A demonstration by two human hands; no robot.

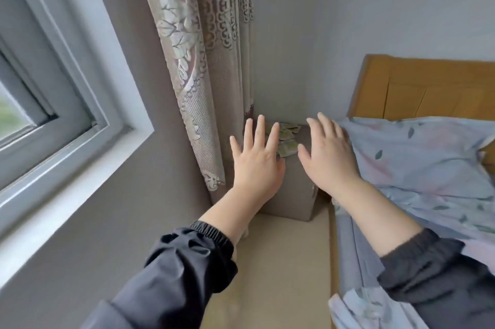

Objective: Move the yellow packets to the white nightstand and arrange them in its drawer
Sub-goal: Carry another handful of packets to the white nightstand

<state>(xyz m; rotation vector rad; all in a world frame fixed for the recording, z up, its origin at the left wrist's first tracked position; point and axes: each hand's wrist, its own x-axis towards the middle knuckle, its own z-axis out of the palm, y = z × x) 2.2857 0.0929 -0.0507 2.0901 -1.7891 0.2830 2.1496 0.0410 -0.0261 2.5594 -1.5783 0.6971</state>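
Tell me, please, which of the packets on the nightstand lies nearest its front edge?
The packet beside the thumb of the right hand lies nearest the front; the other packets sit behind it, toward the wall.

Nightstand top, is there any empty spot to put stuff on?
The packets crowd the middle of the nightstand top. A bare strip shows on their bed side, by the right hand. The left hand hides the curtain side. The floor below, between wall and bed, is bare too.

Soft window (40,93) daylight, slight blur, wide-angle bending
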